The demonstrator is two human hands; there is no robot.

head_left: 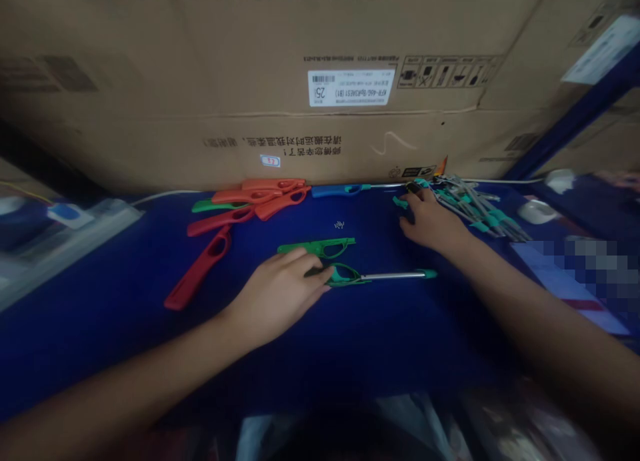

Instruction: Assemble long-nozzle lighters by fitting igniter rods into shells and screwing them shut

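Narrow and half-curled, the grip of my left hand (277,291) lies over the looped end of a teal-handled rod (373,275). The fingertips rest on the loop, but I cannot tell whether the thumb closes beneath it. That rod lies flat on the blue worktop (125,327), near the middle, with its metal tube pointing right. Just beyond my knuckles, touching or nearly so, lies a single green shell (320,247), parallel to the rod.

In the same head view, my right hand (431,225) reaches to the far right, fingers extended into a bundle of rods (477,213) with teal ends. The fingertips are lost among them, so I cannot say whether that grip holds one or is only touching.

As I judge it, the work is at an early stage. One rod and one green shell lie side by side and apart, not joined, and the bundle looks large. Along the back lie red and orange shells (255,202) in a loose heap, a long red shell (197,273) set off to the left, and a blue shell (340,190). I see no finished piece.

A big cardboard box (320,81) walls off the rear. Nothing lies between my hands. The right edge is blurred.
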